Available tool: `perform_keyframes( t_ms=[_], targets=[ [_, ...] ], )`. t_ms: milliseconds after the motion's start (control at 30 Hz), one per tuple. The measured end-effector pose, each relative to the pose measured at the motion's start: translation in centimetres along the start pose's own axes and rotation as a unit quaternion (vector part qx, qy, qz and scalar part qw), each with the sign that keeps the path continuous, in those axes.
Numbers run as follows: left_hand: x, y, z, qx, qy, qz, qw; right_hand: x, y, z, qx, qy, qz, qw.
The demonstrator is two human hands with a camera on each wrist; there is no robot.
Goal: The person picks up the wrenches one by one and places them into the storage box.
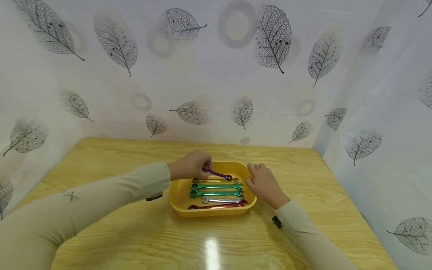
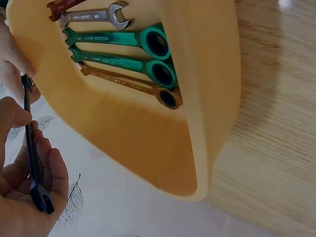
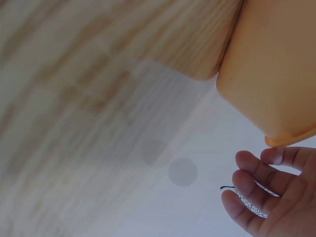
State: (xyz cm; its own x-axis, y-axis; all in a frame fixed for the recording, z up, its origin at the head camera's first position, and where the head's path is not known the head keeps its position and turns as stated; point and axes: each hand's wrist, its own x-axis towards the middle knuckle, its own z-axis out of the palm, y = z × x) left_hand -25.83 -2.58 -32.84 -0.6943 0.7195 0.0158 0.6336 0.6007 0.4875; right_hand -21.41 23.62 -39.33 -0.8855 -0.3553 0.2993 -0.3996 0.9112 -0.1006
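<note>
My left hand (image 1: 193,165) pinches a purple combination wrench (image 1: 219,174) between thumb and fingers, above the back of a yellow tray (image 1: 212,213). In the left wrist view this wrench (image 2: 30,148) looks dark blue, its open end towards the palm. Inside the tray a gold wrench (image 1: 217,180), two green wrenches, a silver wrench (image 1: 221,200) and a red wrench (image 1: 217,206) lie side by side. My right hand (image 1: 266,186) is at the tray's right rim, fingers loosely bent. One digit meets the rim in the right wrist view; the other fingertips stand apart from it.
The tray stands on a wood-grain table (image 1: 135,240). A white curtain printed with leaves (image 1: 216,75) hangs behind the table and along both sides.
</note>
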Motion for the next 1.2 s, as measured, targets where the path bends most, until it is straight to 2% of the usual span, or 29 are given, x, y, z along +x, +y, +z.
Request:
perform_keyframes(
  t_ms=[200, 467, 667, 767, 967, 1200],
  targets=[
    [0.4, -0.1, 0.7, 0.028, -0.018, 0.01, 0.9994, 0.1, 0.1, 0.0, -0.003, 0.0, 0.001, 1.0],
    [0.8, -0.2, 1.5, 0.013, -0.035, -0.002, 0.9993, 0.2, 0.1, 0.0, -0.002, 0.001, -0.002, 1.0],
    [1.3, -0.4, 2.4, 0.019, -0.044, 0.01, 0.9988, 0.2, 0.1, 0.0, -0.002, 0.001, -0.003, 1.0],
    [1.4, -0.2, 2.8, 0.027, -0.057, -0.001, 0.998, 0.2, 0.1, 0.0, 0.0, -0.001, -0.002, 1.0],
    [1.1, 0.4, 2.9, 0.012, -0.088, -0.034, 0.9955, 0.1, 0.1, 0.1, 0.002, -0.004, 0.002, 1.0],
    [0.9, 0.6, 3.0, 0.013, -0.094, -0.035, 0.9948, 0.1, 0.1, 0.0, 0.004, -0.006, 0.004, 1.0]
  ],
)
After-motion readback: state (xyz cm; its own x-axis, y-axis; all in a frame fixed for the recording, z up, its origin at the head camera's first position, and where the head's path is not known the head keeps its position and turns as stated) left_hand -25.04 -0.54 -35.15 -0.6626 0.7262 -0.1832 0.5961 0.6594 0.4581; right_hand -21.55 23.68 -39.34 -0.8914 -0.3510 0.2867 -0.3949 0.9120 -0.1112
